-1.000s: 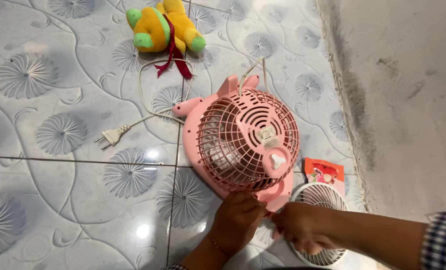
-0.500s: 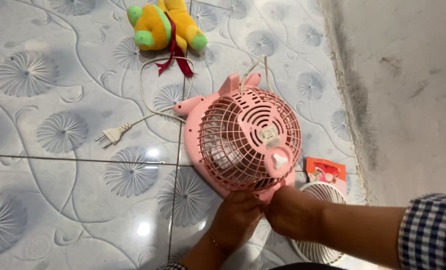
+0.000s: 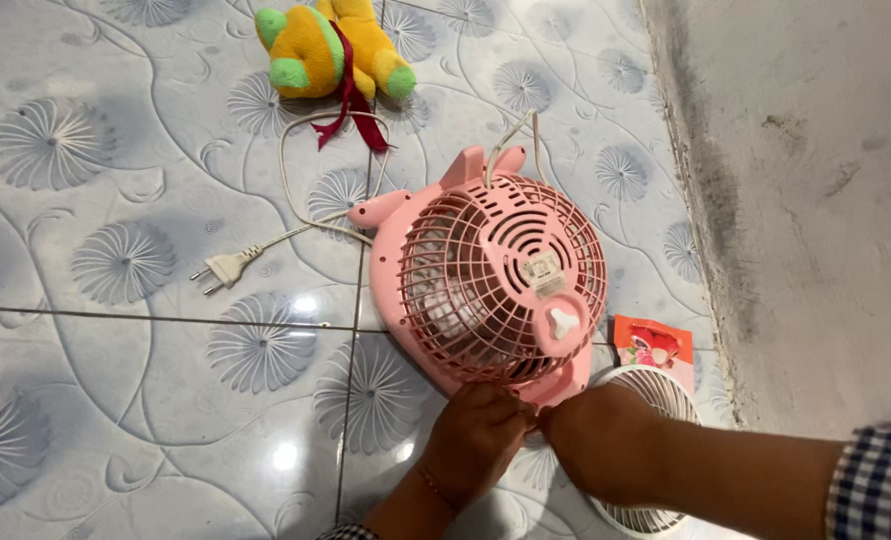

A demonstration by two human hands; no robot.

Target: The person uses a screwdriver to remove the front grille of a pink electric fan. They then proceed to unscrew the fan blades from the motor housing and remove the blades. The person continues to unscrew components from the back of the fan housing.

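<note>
Pinching the pink fan (image 3: 496, 285) at its bottom edge, left hand (image 3: 476, 440) and right hand (image 3: 601, 440) both gripping; I'd keep it steady on the floor.

Wall (image 3: 836, 200) blocks right; open floor (image 3: 116, 400) left.

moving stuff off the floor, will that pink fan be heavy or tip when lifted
Probably light: the pink fan looks like thin plastic grille. Its rounded body may rock, so both hands at its lower edge help. The trailing cord is floppy and could drag.

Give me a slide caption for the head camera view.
Both hands, left hand and right hand, grip the lower edge of a pink fan on floor tiles.
</note>
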